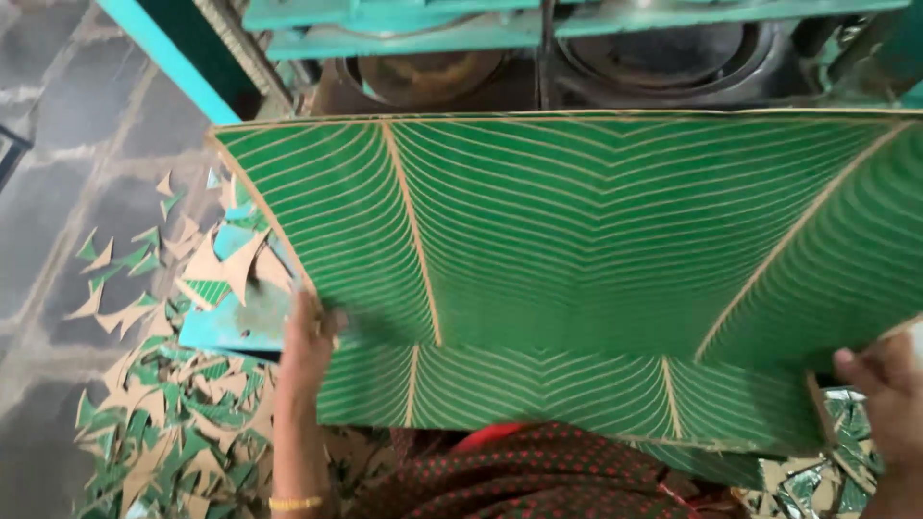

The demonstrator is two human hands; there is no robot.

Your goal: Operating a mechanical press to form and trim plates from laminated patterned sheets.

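Two hands hold one big green sheet (577,231), printed with pale leaf veins, flat and level across the middle of my view. My left hand (310,336) grips its near-left edge, thumb on top and fingers out of sight under the board. My right hand (889,389) pinches the near-right corner, thumb tip resting on the printed face; the rest of that hand runs out of frame, so I cannot tell how the fingers lie beneath. A gold bangle (294,503) sits on the left wrist.

Just under the held sheet, at its near edge, a second sheet with the same leaf print (538,389) shows as a strip, lying lower and nearer to me. I cannot tell whether the two touch.

Far side: the top sheet's far edge meets a teal metal machine frame (404,29), with round dark dies (433,72) set behind it.

Left: a teal ledge (226,322) sticks out from under the sheet, with cut scraps on it. Many more green and brown triangular offcuts (163,432) are scattered over the grey stone floor (67,125). More scraps (817,485) lie near right.

Near centre: dark dotted cloth (538,476) on my lap.
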